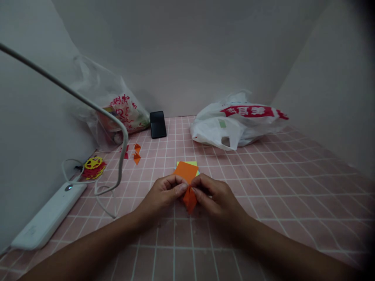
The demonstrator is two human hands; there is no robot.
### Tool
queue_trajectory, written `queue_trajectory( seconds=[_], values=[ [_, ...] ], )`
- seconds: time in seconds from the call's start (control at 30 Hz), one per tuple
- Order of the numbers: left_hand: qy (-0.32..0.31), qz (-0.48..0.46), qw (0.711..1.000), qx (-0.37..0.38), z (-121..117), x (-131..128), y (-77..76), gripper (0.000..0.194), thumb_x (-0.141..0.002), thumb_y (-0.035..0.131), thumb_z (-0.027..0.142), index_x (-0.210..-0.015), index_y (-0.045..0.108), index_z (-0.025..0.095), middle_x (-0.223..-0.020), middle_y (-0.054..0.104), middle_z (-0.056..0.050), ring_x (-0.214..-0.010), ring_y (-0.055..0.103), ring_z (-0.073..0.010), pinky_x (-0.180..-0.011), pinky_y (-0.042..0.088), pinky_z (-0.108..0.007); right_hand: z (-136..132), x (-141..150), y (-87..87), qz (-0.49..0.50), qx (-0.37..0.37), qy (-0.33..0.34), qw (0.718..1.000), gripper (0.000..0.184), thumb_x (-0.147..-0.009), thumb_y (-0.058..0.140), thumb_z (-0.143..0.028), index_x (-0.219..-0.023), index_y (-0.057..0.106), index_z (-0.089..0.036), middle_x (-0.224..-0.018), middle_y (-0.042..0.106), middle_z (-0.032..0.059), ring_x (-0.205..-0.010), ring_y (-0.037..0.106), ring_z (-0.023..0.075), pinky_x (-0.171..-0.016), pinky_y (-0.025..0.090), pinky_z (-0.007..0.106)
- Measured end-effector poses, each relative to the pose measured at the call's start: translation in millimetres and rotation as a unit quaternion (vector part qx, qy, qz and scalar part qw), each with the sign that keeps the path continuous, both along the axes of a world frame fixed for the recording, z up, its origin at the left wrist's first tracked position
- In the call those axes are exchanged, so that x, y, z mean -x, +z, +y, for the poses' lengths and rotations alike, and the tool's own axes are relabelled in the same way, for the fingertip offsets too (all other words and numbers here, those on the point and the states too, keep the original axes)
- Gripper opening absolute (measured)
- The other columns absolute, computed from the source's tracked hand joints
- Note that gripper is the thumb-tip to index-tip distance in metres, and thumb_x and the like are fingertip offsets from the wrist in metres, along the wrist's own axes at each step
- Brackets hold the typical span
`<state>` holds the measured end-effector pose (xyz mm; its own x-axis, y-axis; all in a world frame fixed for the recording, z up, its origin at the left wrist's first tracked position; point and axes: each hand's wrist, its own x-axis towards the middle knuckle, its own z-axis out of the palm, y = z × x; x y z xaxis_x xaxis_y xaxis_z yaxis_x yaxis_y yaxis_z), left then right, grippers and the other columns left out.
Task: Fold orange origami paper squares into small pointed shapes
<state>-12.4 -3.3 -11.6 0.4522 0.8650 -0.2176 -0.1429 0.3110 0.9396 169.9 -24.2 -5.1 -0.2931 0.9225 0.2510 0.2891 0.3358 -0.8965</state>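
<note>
Between both hands is a small folded orange origami paper point(190, 200), its pointed end hanging toward me. My left hand point(170, 191) pinches its upper left part between thumb and forefinger. On the other side my right hand point(211, 195) pinches it the same way, the fingertips of both hands nearly meeting. Just beyond them lies a stack of square paper sheets point(186, 170), orange on top, with yellow and a bit of blue showing at the edges. The fingers cover part of the folds.
Folded orange paper pieces point(136, 157) lie left, near yellow and red paper cutouts point(93, 168). A white power strip point(49, 218) and a looping cable point(121, 156) are at left. Behind stand a phone point(158, 125), a clear plastic bag point(117, 109) and a white plastic bag point(228, 125).
</note>
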Motion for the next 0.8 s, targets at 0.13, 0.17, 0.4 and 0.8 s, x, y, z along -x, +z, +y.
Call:
queue_trajectory(
  seconds=[0.13, 0.17, 0.4, 0.8],
  values=[
    [-0.002, -0.004, 1.0, 0.005, 1.8, 1.1, -2.4, 0.023, -0.08, 0.076, 0.034, -0.083, 0.062, 0.015, -0.075, 0.059, 0.002, -0.066, 0.052, -0.0094, -0.065, 0.039, -0.023, 0.2, 0.0, -0.5, 0.001, 0.007, 0.001, 1.0, 0.012, -0.089, 0.049, -0.017, -0.08, 0.056, -0.019, -0.071, 0.061, 0.0002, -0.063, 0.055, 0.0138, -0.06, 0.041, 0.026],
    [-0.001, -0.003, 1.0, 0.007, 2.1, 1.2, -2.5, 0.023, -0.08, 0.076, 0.033, -0.083, 0.062, 0.015, -0.075, 0.059, 0.002, -0.066, 0.052, -0.0092, -0.065, 0.039, -0.023, 0.2, 0.1, -0.4, 0.0, 0.004, -0.001, 1.0, 0.011, -0.089, 0.049, -0.017, -0.081, 0.056, -0.019, -0.071, 0.061, 0.0001, -0.063, 0.055, 0.0138, -0.06, 0.041, 0.026],
    [0.0, 0.023, 1.0, -0.019, 1.9, 0.3, 0.0, 0.024, -0.08, 0.075, 0.034, -0.082, 0.062, 0.014, -0.076, 0.06, 0.001, -0.068, 0.052, -0.0094, -0.066, 0.039, -0.023, 0.0, 1.5, 0.7, 0.002, 0.009, 0.002, 1.0, 0.012, -0.089, 0.049, -0.018, -0.08, 0.056, -0.018, -0.07, 0.06, 0.0, -0.062, 0.054, 0.0137, -0.06, 0.04, 0.026],
    [-0.003, 0.027, 0.998, -0.06, 3.1, 1.2, -5.2, 0.02, -0.082, 0.072, 0.032, -0.084, 0.063, 0.015, -0.077, 0.058, 0.002, -0.069, 0.051, -0.0102, -0.067, 0.04, -0.023, 2.0, 0.6, -1.6, -0.007, 0.019, -0.005, 1.0, 0.013, -0.089, 0.05, -0.017, -0.078, 0.057, -0.018, -0.071, 0.062, 0.0011, -0.063, 0.055, 0.0142, -0.06, 0.04, 0.027]
  ],
)
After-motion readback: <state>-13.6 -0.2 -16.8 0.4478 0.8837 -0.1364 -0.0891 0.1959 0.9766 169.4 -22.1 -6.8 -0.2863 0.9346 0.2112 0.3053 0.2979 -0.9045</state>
